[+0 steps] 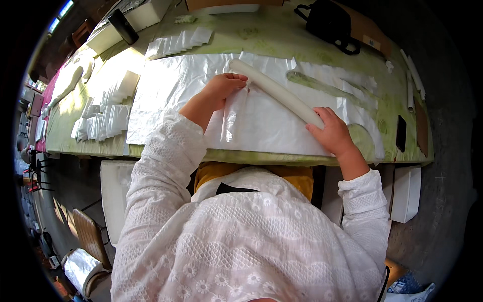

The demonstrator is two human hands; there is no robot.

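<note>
A long white roll (279,90) slants across the table in front of me, its near right end in my right hand (332,132). The thumb and fingers of that hand are wrapped round it. My left hand (224,90) is closed in a pinch by the roll's far left part. Between its fingertips is the edge of a thin clear plastic film (234,118), which hangs in a creased strip toward me. Under both hands lies a wide spread of white, shiny plastic sheeting (176,100).
Small folded white packets (108,121) stand in rows on the green tablecloth (251,36) at left, more (181,41) at the back. A black cylinder (123,27) stands far left. A black bag (327,22), a phone (401,133) and thin white rolls (413,75) lie at right.
</note>
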